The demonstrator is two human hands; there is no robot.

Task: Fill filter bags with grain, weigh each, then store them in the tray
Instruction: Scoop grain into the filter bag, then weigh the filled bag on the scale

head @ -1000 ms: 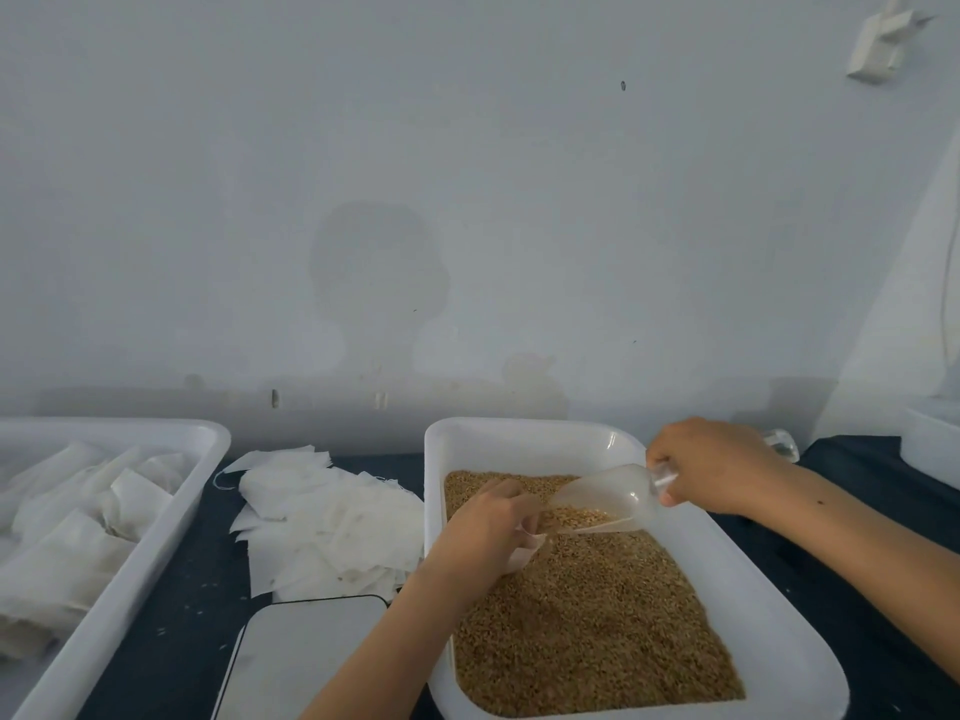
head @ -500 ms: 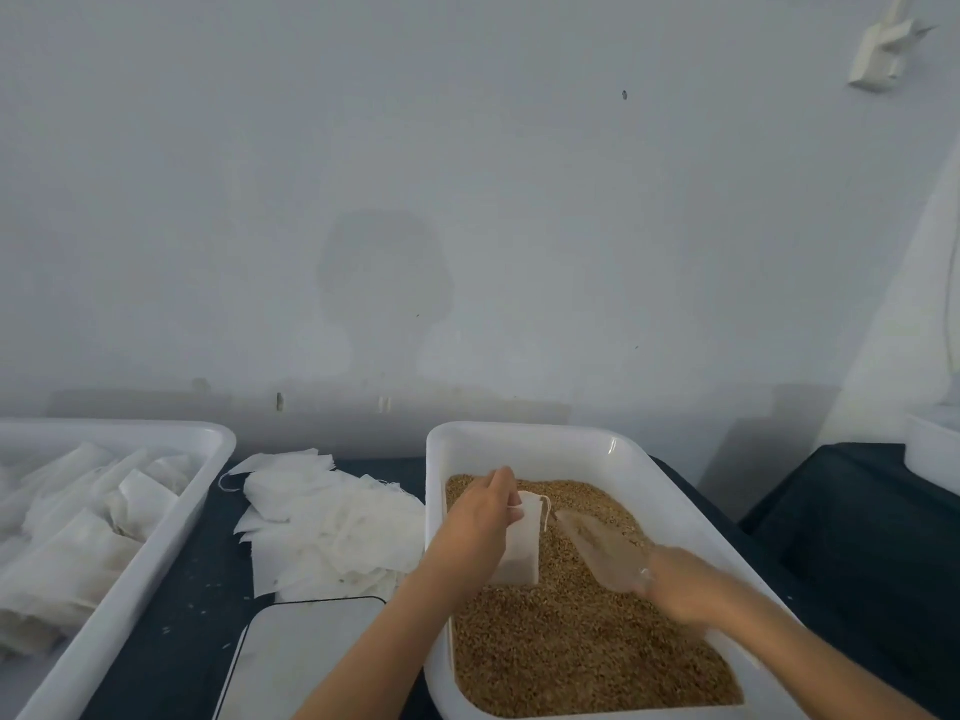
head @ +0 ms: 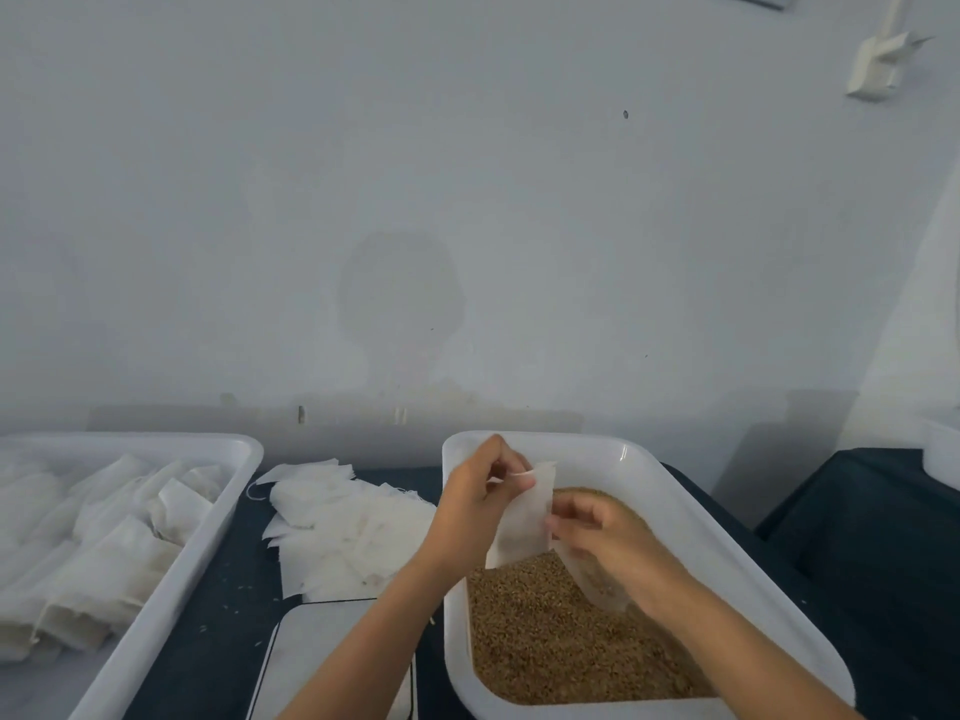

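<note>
— Pale wall (head: pixel 467 200) fills most of what we see, and below it our dark table (head: pixel 218 605). What sits on it, biggest first?

— We count two white tubs. The right-hand tub (head: pixel 727 553) holds the grain (head: pixel 561 646); the tray (head: pixel 171 579) on the left holds a heap of filled filter bags (head: pixel 104 537), too jumbled for us to count. Between them lies a loose pile of empty bags (head: pixel 343 532), and just in front of that pile the scale (head: pixel 322 662), one only.

— And our hands?

— Both are over the grain tub. Our left hand (head: pixel 472 506) has thumb and fingers curled, pinching the top edge of one filter bag (head: pixel 524 517), which hangs upright above the grain. Our right hand (head: pixel 608 543) touches that bag's right edge with its fingertips while the curled fingers grip a clear scoop (head: pixel 592 579), its bowl pointing down under the palm.

— Anything smaller?

— One white fitting (head: pixel 878 65) high on the wall, at the right.
</note>
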